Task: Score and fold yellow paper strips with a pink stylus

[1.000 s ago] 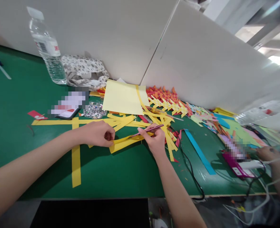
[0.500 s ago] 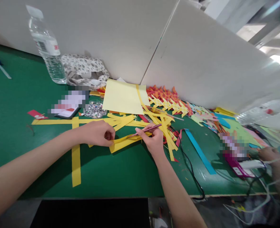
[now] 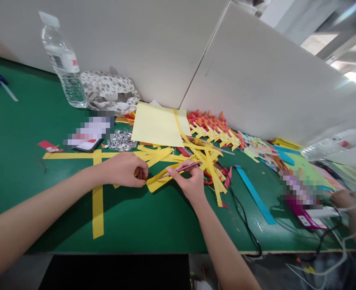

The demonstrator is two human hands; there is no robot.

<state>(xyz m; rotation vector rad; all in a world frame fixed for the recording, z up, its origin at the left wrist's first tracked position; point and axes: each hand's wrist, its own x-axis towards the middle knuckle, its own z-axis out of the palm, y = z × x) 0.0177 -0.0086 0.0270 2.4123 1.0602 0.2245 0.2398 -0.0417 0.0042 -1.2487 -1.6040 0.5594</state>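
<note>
A folded yellow paper strip (image 3: 158, 185) is held just above the green table, between my hands. My left hand (image 3: 128, 169) has its fingers curled, and the fingertips pinch the strip's left end. A slim, pointed pink tool (image 3: 180, 169) is gripped in my right hand (image 3: 191, 183) like a pen. Its tip lies along the strip, by the fold; its exact kind cannot be made out. Beneath and behind my hands, more yellow strips (image 3: 156, 155) lie in a loose heap. Another yellow strip (image 3: 98, 213) runs toward the front edge, under my left forearm.
Behind the heap are a pale yellow sheet (image 3: 156, 125) and woven orange paper pieces (image 3: 208, 119). A dish of small beads or googly eyes (image 3: 121, 141), a phone (image 3: 90, 131) and a water bottle (image 3: 65, 72) stand left. Right are a blue strip (image 3: 255, 195), a black cable (image 3: 241, 217) and another person's hand (image 3: 344, 199).
The strip's left end has shifted slightly right, with its fold standing more open. My right hand and the pink tool have moved a little left; my left hand stays nearly in place.
</note>
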